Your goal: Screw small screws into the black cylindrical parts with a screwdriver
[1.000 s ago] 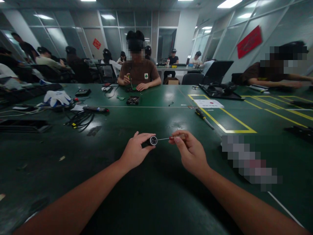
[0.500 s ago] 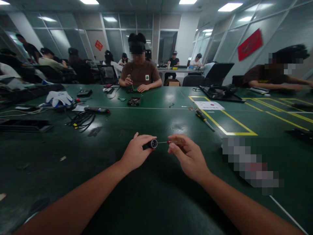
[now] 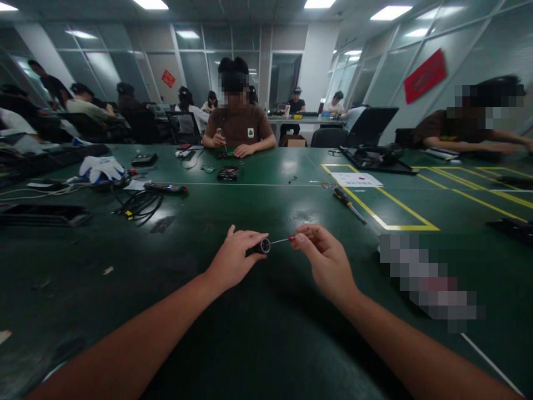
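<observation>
My left hand (image 3: 233,256) is closed around a small black cylinder (image 3: 264,246) with a silvery ring at its end, which faces right. Most of the cylinder is hidden by the fingers. My right hand (image 3: 327,258) pinches the handle of a thin screwdriver (image 3: 290,238), whose red collar shows at the fingertips. Its metal shaft points left, and the tip is at the cylinder's ringed end; I cannot tell how deep it reaches. Both hands are above the green table (image 3: 266,333).
A yellow-and-black screwdriver (image 3: 348,204) lies beyond my right hand, near yellow tape (image 3: 410,227). Coiled black cable (image 3: 139,205) and white gloves (image 3: 101,169) lie at the left. A blurred-out object (image 3: 428,280) is at the right. Across the table a person (image 3: 238,125) works on a green board.
My right hand has shifted slightly right and up with the screwdriver, whose shaft now slants more. The cylinder's end has moved a little right and down.
</observation>
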Action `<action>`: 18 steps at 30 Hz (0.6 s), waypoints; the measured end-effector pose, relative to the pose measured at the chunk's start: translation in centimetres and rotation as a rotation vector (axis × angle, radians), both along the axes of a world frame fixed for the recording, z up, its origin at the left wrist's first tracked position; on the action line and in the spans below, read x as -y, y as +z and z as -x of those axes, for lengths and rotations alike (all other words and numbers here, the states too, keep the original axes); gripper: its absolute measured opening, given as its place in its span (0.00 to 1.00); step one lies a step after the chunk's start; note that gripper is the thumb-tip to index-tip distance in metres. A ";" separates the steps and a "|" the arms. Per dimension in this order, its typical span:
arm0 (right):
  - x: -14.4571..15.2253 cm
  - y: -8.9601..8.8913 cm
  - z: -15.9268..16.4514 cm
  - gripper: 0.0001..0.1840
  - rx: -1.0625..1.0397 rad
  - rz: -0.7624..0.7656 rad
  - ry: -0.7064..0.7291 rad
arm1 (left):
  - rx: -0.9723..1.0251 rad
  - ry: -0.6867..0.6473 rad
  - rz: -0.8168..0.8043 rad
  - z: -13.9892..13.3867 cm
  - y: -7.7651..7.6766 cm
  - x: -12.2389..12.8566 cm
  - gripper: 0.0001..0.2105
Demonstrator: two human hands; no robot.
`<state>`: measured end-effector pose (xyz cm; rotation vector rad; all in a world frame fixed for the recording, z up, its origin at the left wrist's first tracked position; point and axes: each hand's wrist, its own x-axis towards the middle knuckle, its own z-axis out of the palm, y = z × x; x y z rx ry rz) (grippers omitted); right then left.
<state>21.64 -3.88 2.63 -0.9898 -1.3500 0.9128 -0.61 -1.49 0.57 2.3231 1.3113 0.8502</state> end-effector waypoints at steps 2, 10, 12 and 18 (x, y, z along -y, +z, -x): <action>-0.1 -0.1 -0.1 0.11 0.009 -0.003 0.015 | -0.008 -0.005 -0.003 0.0 -0.1 0.0 0.21; 0.1 0.0 -0.2 0.15 0.088 0.010 -0.014 | -0.016 -0.003 -0.007 -0.2 -0.1 0.1 0.20; 0.1 0.0 -0.1 0.17 0.123 0.004 -0.047 | 0.002 -0.003 -0.014 -0.2 -0.1 0.0 0.20; -0.1 -0.2 0.1 0.12 0.006 0.004 -0.056 | 0.149 -0.057 -0.055 0.0 -0.5 -0.2 0.21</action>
